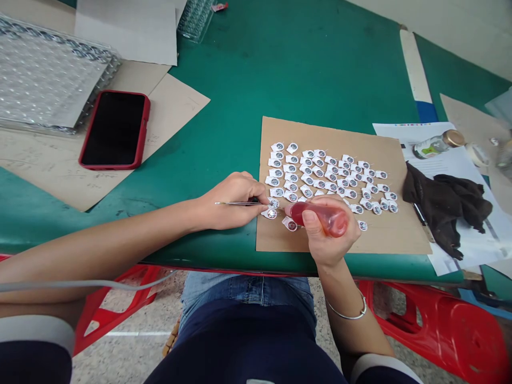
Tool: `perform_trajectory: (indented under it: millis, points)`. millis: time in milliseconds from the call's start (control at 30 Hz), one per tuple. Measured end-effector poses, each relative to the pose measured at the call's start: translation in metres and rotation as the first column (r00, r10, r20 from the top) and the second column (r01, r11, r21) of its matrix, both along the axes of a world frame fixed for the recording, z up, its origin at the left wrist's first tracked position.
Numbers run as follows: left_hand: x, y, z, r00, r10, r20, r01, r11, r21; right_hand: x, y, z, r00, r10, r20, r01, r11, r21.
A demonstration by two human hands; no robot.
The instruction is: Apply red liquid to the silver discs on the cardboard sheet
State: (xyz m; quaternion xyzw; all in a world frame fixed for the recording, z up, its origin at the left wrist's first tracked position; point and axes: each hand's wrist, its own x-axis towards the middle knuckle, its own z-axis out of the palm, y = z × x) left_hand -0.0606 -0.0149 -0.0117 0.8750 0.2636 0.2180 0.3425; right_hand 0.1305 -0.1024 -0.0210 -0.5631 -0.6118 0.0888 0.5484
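Closed around a thin metal tool (240, 203), my left hand (236, 201) is at the left edge of a brown cardboard sheet (384, 240). Its fingertips touch the small white round-ended pieces (272, 213) there. My right hand (330, 234) grips a translucent red squeeze bottle (324, 217), tilted with its nozzle pointing left towards my left fingertips. Many similar white pieces with dark round centres lie in rough rows on the cardboard. The bottle and my right hand hide part of them.
On the left, a red-cased phone (115, 129) lies on cardboard near clear plastic trays (44, 74). At the right are a dark cloth (444, 202), a pen-like tool (423, 221), papers and a glass jar (438, 144). Red stools (452, 330) stand below the green table (304, 69).
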Motion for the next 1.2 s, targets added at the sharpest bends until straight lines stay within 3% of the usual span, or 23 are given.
perform_trajectory:
  millis: [1200]
  points:
    - [0.0008, 0.0011, -0.0015, 0.999, 0.022, 0.025, -0.021, 0.998, -0.06, -0.0039, -0.0001, -0.0009, 0.998, 0.045, -0.049, -0.046, 0.999, -0.001]
